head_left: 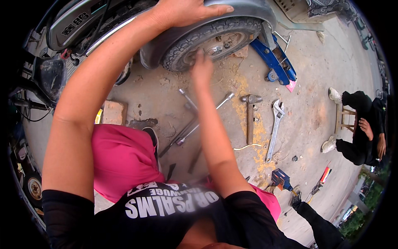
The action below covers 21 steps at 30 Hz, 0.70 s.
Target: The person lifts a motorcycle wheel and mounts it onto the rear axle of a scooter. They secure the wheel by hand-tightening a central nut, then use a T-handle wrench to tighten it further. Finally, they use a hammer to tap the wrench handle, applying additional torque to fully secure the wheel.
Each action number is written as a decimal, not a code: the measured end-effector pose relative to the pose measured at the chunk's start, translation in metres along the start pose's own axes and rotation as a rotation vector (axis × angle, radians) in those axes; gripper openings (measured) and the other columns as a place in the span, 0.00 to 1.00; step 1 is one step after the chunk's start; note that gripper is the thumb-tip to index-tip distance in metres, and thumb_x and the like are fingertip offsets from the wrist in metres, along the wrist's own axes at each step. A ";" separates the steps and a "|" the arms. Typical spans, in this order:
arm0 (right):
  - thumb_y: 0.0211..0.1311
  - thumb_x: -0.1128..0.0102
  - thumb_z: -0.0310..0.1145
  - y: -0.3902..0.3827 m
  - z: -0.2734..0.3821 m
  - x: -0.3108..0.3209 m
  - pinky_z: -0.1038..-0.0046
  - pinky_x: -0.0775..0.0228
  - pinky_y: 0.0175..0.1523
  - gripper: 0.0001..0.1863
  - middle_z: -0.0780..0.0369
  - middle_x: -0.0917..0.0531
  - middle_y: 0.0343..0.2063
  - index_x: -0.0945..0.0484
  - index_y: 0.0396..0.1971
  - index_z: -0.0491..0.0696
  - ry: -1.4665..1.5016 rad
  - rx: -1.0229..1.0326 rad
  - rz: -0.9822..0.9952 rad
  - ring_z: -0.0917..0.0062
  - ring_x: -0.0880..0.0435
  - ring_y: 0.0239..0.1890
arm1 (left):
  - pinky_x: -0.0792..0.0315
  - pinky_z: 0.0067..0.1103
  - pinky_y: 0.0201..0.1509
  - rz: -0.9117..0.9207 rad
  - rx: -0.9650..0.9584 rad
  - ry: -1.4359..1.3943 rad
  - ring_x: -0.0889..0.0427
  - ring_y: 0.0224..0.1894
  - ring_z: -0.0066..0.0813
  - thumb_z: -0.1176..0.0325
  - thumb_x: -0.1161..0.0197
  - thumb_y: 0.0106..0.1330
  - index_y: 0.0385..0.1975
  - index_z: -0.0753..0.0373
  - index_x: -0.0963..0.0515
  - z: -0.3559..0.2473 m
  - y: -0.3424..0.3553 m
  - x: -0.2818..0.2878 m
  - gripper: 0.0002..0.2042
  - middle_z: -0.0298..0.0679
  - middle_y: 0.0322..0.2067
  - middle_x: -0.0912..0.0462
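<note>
In the head view, the far edge cuts off the left hand (180,12). Its thumb sticks out to the right over the fender (248,9), but its fingers are out of sight, so I cannot tell how far it is open. Well apart from it, the right hand (202,68) is blurred at the wheel (216,43), perhaps touching the rim; whether it grips anything cannot be told. The wheel is far, under the fender. Right of it stands the jack (271,60); nearer lie a cross wrench (191,130), partly hidden, and a hammer (250,124).
</note>
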State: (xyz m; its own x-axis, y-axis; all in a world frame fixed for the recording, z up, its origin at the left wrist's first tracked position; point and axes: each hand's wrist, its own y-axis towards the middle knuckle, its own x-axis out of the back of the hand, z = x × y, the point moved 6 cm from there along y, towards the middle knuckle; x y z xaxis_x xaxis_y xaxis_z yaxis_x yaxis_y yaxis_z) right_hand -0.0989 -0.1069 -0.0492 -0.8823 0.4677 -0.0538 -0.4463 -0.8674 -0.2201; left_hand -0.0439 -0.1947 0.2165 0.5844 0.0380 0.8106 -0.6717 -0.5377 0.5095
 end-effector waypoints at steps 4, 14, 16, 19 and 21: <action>0.75 0.58 0.52 -0.009 0.001 -0.002 0.73 0.41 0.17 0.27 0.61 0.27 0.16 0.27 0.32 0.40 0.305 -0.480 0.146 0.76 0.31 0.12 | 0.32 0.34 0.64 0.000 0.020 -0.008 0.25 0.59 0.46 0.53 0.36 0.60 0.55 0.64 0.24 -0.001 -0.001 0.003 0.27 0.49 0.56 0.23; 0.75 0.59 0.52 0.016 -0.016 0.000 0.75 0.43 0.16 0.26 0.61 0.27 0.16 0.29 0.27 0.44 0.004 0.001 -0.064 0.77 0.32 0.11 | 0.32 0.34 0.64 0.000 0.004 0.001 0.24 0.58 0.46 0.54 0.35 0.60 0.55 0.64 0.24 -0.005 0.004 0.000 0.26 0.49 0.56 0.23; 0.75 0.59 0.52 -0.010 0.001 -0.014 0.75 0.43 0.16 0.25 0.61 0.27 0.16 0.29 0.28 0.44 0.368 -0.415 0.036 0.77 0.32 0.12 | 0.32 0.34 0.63 -0.005 0.007 0.011 0.24 0.58 0.46 0.54 0.35 0.60 0.55 0.64 0.24 -0.001 -0.002 0.002 0.26 0.49 0.56 0.23; 0.75 0.57 0.50 -0.013 -0.008 -0.025 0.75 0.42 0.17 0.24 0.60 0.27 0.16 0.29 0.27 0.44 0.825 -0.617 0.206 0.76 0.31 0.13 | 0.31 0.34 0.63 -0.012 0.005 0.012 0.24 0.58 0.46 0.54 0.35 0.60 0.55 0.64 0.23 0.001 -0.003 0.003 0.26 0.49 0.56 0.23; 0.75 0.57 0.49 -0.018 -0.005 -0.022 0.75 0.42 0.17 0.23 0.59 0.26 0.17 0.29 0.27 0.45 0.526 -0.552 0.188 0.76 0.31 0.12 | 0.31 0.34 0.63 0.003 0.035 0.021 0.24 0.58 0.46 0.54 0.35 0.60 0.55 0.64 0.24 0.000 -0.007 0.008 0.26 0.49 0.55 0.23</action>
State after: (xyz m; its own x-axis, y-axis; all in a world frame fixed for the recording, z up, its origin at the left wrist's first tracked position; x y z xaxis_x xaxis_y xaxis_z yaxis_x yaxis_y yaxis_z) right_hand -0.0707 -0.1012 -0.0489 -0.6872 0.4602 -0.5621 -0.0363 -0.7945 -0.6062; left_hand -0.0348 -0.1906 0.2191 0.5721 0.0538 0.8184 -0.6569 -0.5674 0.4966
